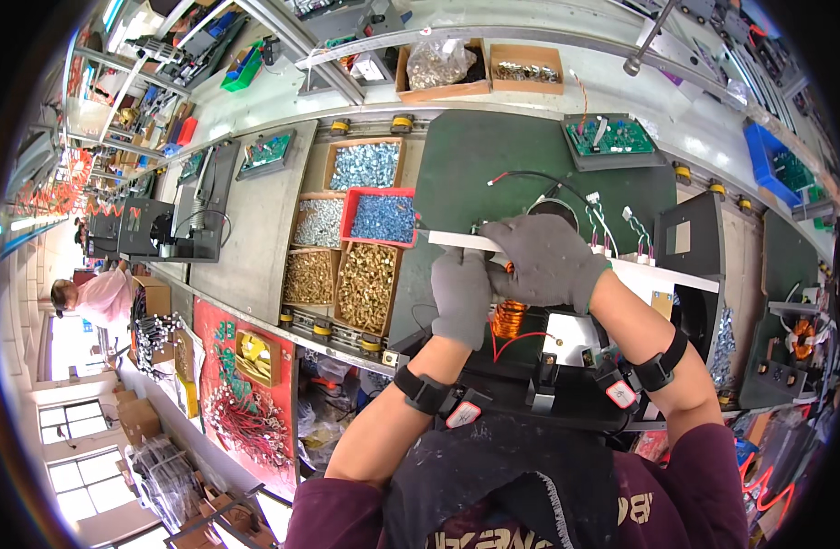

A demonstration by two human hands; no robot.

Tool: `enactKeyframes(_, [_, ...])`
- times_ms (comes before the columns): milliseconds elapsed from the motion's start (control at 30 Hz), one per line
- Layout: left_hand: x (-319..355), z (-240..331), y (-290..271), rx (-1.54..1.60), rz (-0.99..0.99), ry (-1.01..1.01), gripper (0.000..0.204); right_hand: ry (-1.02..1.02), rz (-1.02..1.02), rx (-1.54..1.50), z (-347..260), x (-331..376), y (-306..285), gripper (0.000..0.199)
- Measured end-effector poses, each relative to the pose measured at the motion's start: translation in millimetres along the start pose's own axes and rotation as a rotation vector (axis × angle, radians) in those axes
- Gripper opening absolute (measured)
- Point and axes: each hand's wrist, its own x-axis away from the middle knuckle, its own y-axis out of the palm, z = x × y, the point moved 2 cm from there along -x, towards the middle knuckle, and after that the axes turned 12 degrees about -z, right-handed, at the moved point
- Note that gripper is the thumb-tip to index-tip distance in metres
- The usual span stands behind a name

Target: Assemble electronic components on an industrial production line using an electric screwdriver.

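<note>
Centre frame, the gloved left hand [460,295] and right hand [548,259] curl their fingers around a copper coil [509,317]. To their left, a red tray [380,217] of blue screws sits among cardboard boxes [366,286] of brass and silver fasteners.

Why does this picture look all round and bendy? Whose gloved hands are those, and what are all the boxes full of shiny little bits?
The picture comes from a small wide camera worn on a person's head, looking down. That kind of lens bends straight edges, so everything looks round.

The two hands belong to that person. Both wear grey gloves. The left hand and the right hand meet over a white panel on a dark green mat. Just under them is a coil of copper wire; the hands touch or nearly touch it, but the grip is hidden.

To the left stand open boxes of small metal parts: silver ones in a red tray and brassy ones in cardboard boxes. A green circuit board lies at the back.
</note>
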Motion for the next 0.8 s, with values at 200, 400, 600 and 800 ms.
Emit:
enactKeyframes(200, [2, 0, -10, -0.126, -0.161, -0.003, 0.023, 0.018, -0.025, -0.004, 0, 0, -3, 0.045])
enactKeyframes(400, [5, 23, -11, -0.076, -0.335, -0.051, 0.02, -0.026, -0.014, -0.014, 2, 0, -4, 0.051])
enactKeyframes(600, [0, 20, -13, 0.137, -0.181, -0.114, 0.015, -0.045, 0.057, -0.054, 8, -2, 1, 0.047])
enactKeyframes(800, [-7, 10, -24, 0.328, -0.249, -0.233, 0.022, -0.077, 0.01, -0.165, 11, -3, 0, 0.042])
